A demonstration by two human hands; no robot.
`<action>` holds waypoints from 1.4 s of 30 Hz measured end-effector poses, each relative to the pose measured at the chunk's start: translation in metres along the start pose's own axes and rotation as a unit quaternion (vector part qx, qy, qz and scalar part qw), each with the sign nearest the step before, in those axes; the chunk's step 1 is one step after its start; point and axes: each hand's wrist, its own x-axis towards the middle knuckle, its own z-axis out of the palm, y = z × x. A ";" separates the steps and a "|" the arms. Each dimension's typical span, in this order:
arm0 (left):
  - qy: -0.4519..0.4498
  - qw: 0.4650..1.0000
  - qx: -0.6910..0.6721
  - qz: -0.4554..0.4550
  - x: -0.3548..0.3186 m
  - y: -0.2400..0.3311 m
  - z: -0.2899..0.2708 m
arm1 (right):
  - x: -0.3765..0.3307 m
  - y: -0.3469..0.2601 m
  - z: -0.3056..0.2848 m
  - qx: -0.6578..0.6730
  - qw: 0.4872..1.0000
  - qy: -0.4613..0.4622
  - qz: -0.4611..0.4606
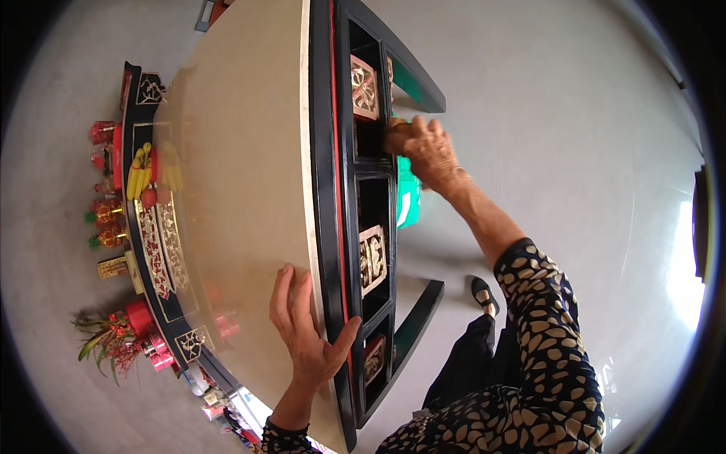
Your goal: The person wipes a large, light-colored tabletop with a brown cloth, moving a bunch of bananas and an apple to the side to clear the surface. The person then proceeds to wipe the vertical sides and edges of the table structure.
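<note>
A table (pixel 242 151) with a glossy cream top and a black, red-lined edge fills the middle. Its side frame has openings holding carved gilt panels (pixel 372 259). My left hand (pixel 306 329) lies open on the near part of the top, fingers spread, with the thumb over the black edge. At the side frame, my right hand (pixel 427 147) is closed, its fingers at the opening beside another carved panel (pixel 364 87). A small brownish bit shows at those fingers, blurred and mostly hidden, so I cannot tell its kind.
On the left stands a dark carved altar stand (pixel 155 257) with bananas (pixel 140 172), red ornaments and a potted plant (pixel 113 337). A green bag-like thing (pixel 408 193) shows under the table. Black table legs (pixel 418 321) jut out above the grey floor (pixel 544 113), near my shoe (pixel 484 295).
</note>
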 end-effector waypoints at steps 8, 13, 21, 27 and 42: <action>0.016 0.999 -0.022 0.020 0.009 0.007 0.003 | -0.038 -0.018 0.100 0.295 0.929 0.222 0.013; 0.033 0.999 -0.041 0.007 0.001 -0.001 0.005 | -0.117 -0.022 0.100 0.248 0.964 0.074 -0.052; 0.012 0.999 -0.032 0.022 0.009 0.009 0.000 | -0.065 -0.063 0.033 -0.059 0.984 0.027 -0.167; 0.018 0.999 -0.032 0.011 0.000 0.002 -0.001 | -0.086 -0.052 0.004 -0.133 0.984 -0.055 -0.102; 0.019 0.999 -0.033 0.011 0.004 0.003 -0.002 | -0.052 -0.051 0.016 -0.079 0.965 -0.059 -0.243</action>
